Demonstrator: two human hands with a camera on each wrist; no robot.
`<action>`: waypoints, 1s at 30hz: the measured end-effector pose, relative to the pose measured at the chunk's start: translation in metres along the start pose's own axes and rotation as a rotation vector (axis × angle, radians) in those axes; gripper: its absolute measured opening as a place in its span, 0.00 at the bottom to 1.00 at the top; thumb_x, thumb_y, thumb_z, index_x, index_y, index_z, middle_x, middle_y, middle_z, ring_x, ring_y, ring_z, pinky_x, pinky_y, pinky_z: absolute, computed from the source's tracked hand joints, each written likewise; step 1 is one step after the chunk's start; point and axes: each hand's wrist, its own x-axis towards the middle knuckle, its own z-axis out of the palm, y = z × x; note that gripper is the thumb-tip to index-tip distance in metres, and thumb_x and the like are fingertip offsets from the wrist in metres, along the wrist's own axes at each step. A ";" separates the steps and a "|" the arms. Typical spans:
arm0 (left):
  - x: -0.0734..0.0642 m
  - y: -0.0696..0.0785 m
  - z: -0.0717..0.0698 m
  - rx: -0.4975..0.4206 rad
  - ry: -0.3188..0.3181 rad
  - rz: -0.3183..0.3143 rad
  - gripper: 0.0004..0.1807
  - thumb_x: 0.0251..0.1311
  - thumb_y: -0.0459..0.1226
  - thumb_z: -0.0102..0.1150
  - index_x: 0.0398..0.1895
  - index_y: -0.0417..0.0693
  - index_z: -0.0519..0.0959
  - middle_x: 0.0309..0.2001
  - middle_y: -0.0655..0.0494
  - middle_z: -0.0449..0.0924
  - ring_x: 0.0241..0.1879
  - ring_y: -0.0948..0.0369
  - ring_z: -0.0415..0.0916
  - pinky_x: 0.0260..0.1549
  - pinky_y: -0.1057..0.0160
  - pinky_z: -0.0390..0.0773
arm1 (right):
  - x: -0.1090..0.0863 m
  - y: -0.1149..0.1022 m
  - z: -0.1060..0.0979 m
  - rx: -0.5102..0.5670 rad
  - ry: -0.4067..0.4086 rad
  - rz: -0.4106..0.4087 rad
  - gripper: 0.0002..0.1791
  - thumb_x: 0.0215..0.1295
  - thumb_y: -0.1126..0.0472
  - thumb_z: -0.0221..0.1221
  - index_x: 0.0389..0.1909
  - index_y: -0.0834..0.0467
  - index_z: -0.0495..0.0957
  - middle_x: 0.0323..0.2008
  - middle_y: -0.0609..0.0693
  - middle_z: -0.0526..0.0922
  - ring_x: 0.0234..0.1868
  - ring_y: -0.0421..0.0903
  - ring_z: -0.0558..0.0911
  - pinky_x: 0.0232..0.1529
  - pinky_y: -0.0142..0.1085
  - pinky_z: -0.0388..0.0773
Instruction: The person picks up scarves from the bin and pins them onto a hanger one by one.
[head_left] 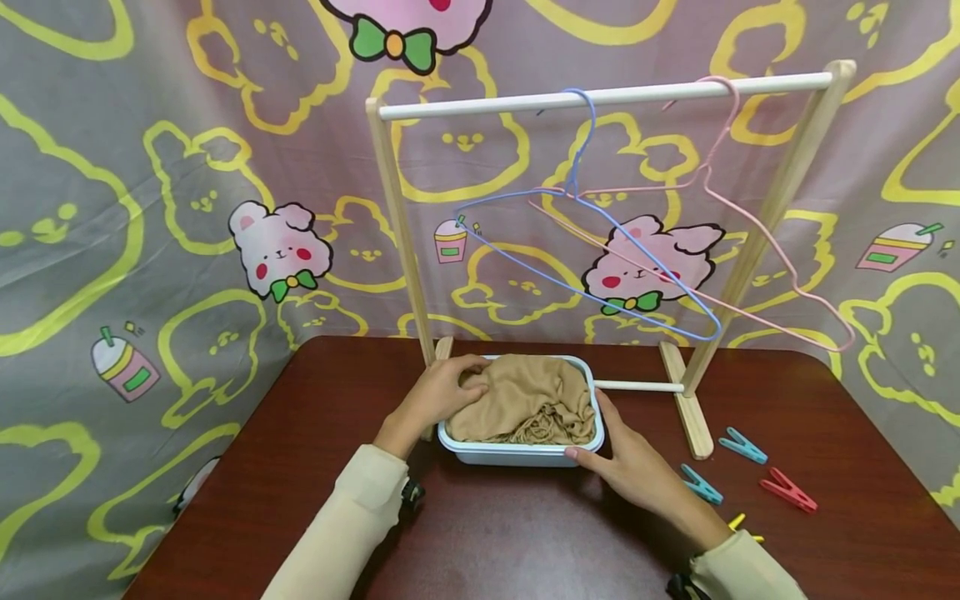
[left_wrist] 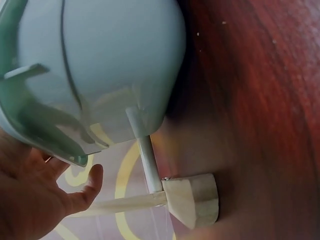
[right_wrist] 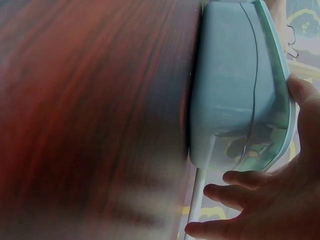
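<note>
A light-blue plastic basin (head_left: pixel 510 451) sits on the table, filled with a crumpled tan fringed cloth (head_left: pixel 517 392). My left hand (head_left: pixel 442 390) is at the basin's left end, its thumb and forefinger apart and bent over the cloth's edge. Part of that hand (left_wrist: pixel 30 195) is hidden behind the rim in the left wrist view. At the right end, the thumb of my right hand (head_left: pixel 633 458) rests on the basin's front rim. The other fingers (right_wrist: pixel 225 197) spread out nearly straight beside the basin's side in the right wrist view.
Behind the basin stands a wooden rack (head_left: pixel 393 208) with a white rod (head_left: pixel 480 104). A blue hanger (head_left: pixel 637 242) and a pink hanger (head_left: pixel 757 221) hang from it. Blue clothespins (head_left: pixel 742 446), a red clothespin (head_left: pixel 789 490) and a yellow one (head_left: pixel 737 522) lie at the right.
</note>
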 end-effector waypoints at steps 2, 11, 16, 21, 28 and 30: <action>0.000 0.000 0.001 0.001 0.012 -0.001 0.19 0.63 0.40 0.72 0.58 0.53 0.86 0.53 0.53 0.89 0.50 0.53 0.86 0.55 0.50 0.82 | 0.000 0.000 0.000 0.002 -0.002 0.001 0.55 0.70 0.39 0.65 0.84 0.56 0.44 0.74 0.71 0.68 0.70 0.69 0.75 0.65 0.67 0.73; 0.001 0.001 0.004 0.020 0.075 0.016 0.15 0.61 0.35 0.71 0.51 0.51 0.87 0.46 0.56 0.91 0.44 0.56 0.86 0.50 0.51 0.83 | 0.000 0.000 -0.001 -0.001 -0.003 -0.003 0.55 0.70 0.39 0.65 0.84 0.57 0.44 0.74 0.72 0.67 0.70 0.69 0.75 0.65 0.67 0.72; -0.001 0.005 0.002 0.061 0.141 0.054 0.14 0.59 0.35 0.71 0.49 0.51 0.88 0.43 0.57 0.91 0.39 0.58 0.84 0.46 0.51 0.82 | 0.000 -0.001 -0.001 0.005 0.001 -0.009 0.55 0.70 0.40 0.65 0.84 0.56 0.44 0.73 0.72 0.68 0.69 0.69 0.75 0.65 0.67 0.73; 0.000 0.008 0.001 0.037 0.182 0.085 0.14 0.57 0.33 0.71 0.48 0.51 0.88 0.45 0.56 0.91 0.38 0.59 0.82 0.42 0.54 0.82 | 0.000 -0.001 -0.001 0.006 -0.012 0.010 0.54 0.71 0.40 0.65 0.84 0.53 0.43 0.69 0.73 0.73 0.65 0.68 0.79 0.62 0.66 0.76; 0.000 0.014 -0.004 -0.091 0.176 0.120 0.14 0.57 0.29 0.70 0.47 0.45 0.87 0.46 0.52 0.90 0.50 0.54 0.84 0.55 0.53 0.81 | -0.001 -0.001 -0.001 0.006 -0.031 0.029 0.54 0.71 0.40 0.64 0.85 0.52 0.42 0.65 0.75 0.76 0.62 0.68 0.81 0.60 0.65 0.77; -0.001 0.017 -0.006 -0.146 0.169 0.126 0.14 0.57 0.28 0.69 0.47 0.44 0.87 0.47 0.51 0.89 0.51 0.53 0.82 0.56 0.52 0.80 | -0.001 -0.001 -0.001 0.008 -0.033 0.035 0.54 0.71 0.40 0.64 0.85 0.52 0.41 0.65 0.75 0.76 0.62 0.68 0.81 0.60 0.65 0.77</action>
